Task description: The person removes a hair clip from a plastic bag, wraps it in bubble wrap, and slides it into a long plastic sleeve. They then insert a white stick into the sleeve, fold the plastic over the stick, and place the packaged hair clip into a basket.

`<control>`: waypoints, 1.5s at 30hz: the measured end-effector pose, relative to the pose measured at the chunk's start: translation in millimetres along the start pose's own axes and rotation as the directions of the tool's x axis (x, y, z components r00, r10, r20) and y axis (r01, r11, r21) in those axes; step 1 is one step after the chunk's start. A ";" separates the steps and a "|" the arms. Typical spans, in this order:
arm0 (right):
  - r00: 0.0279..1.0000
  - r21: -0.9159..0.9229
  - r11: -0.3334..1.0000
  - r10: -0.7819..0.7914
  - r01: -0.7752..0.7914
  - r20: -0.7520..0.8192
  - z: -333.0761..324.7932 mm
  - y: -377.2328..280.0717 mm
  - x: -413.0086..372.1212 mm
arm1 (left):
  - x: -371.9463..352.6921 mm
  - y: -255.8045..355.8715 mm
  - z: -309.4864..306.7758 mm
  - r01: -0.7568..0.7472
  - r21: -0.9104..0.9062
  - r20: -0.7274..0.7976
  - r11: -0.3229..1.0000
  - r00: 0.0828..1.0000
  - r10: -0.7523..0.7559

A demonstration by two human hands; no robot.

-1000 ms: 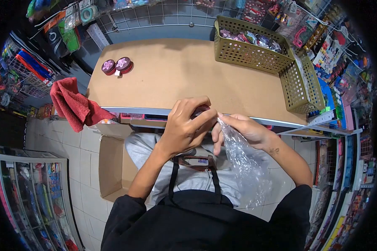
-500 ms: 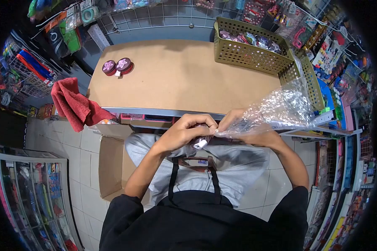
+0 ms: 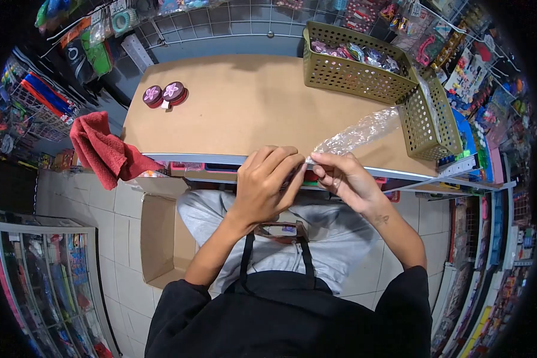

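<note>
My left hand (image 3: 267, 182) is closed around a small dark purple item, mostly hidden by the fingers, at the table's front edge. My right hand (image 3: 352, 182) pinches clear plastic wrap (image 3: 364, 132) between thumb and finger, right beside the left fingertips. From that pinch the crinkled wrap runs as a narrow strip up and right over the table, close to the olive basket. Two round dark purple and red things with pink flowers (image 3: 173, 90) lie at the table's far left, a white tag beside them.
On the tan table (image 3: 232, 113) stands an olive perforated basket (image 3: 358, 74) with several small packed items; another olive basket (image 3: 426, 128) is to its right. A red cloth (image 3: 101, 149) hangs over the left corner. A cardboard box (image 3: 158, 238) sits on the floor. Stocked racks surround me.
Both hands have moved slightly up toward the table edge. The wide spread of plastic has narrowed into a strip lying over the table. My left hand now covers the purple item and its white part.
</note>
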State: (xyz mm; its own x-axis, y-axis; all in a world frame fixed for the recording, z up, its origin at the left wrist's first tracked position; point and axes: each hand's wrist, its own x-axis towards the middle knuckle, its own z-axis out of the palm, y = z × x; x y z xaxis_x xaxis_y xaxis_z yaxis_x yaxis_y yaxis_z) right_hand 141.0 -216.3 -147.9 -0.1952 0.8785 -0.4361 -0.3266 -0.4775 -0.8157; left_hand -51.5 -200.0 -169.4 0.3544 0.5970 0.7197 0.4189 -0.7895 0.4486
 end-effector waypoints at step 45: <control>0.803 -0.780 -0.222 0.020 0.584 0.596 13.0 -45.3 -14.8 | -1.2 -57.6 -24.8 0.354 -0.562 0.517 0.748 0.856 -0.016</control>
State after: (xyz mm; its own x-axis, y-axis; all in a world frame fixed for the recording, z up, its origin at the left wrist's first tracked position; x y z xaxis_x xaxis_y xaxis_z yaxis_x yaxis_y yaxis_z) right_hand 146.6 -207.9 -99.5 -0.7142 0.6857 -0.1402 0.6802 0.6328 -0.3700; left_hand -96.8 -158.7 -183.0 0.7289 0.5972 0.3348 -0.0314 -0.4593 0.8877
